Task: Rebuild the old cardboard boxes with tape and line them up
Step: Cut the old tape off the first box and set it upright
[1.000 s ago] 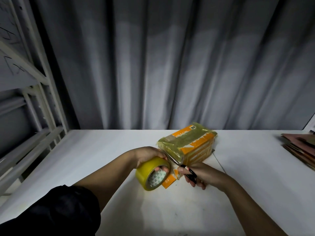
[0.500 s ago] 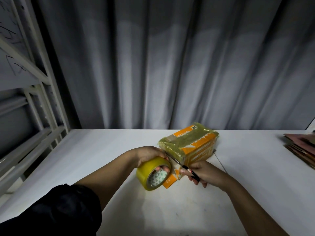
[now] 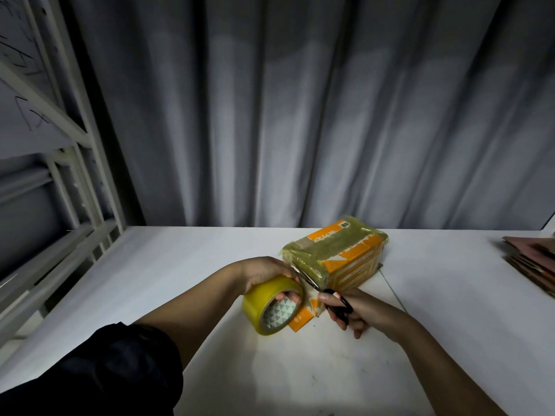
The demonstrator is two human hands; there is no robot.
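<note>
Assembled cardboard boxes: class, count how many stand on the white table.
1. The orange cardboard box wrapped in yellowish tape stands mid-table beyond both hands. The brown flattened cardboard stack at the right edge isn't assembled; more may lie out of frame.

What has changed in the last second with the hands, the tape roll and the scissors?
Very little. The right hand with the black scissors shifted slightly up toward the taped orange box, keeping its grip; the blades point at the tape stretched between box and roll. The left hand still holds the yellow tape roll in the same place. The box and the flat cardboard stack on the white table did not move.
</note>
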